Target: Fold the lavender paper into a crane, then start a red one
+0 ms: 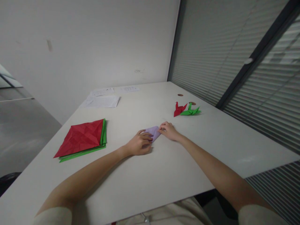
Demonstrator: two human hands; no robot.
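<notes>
A small folded sheet of purple origami paper [153,132] lies on the white table in front of me. My left hand [140,143] rests on its left and near side, fingers spread across the paper and hiding part of it. At the right corner, my right hand [169,130] pinches the paper's edge between thumb and fingers. Beyond my right hand stand a red paper crane [179,109] and a green paper crane [191,110], touching or nearly so.
To the left lies a stack of creased red paper [84,137] over green sheets [103,137]. Printed papers [103,101] sit at the table's back left. Two round holes pierce the tabletop near the blinds [206,72] on the right. A white wall [112,40] rises behind.
</notes>
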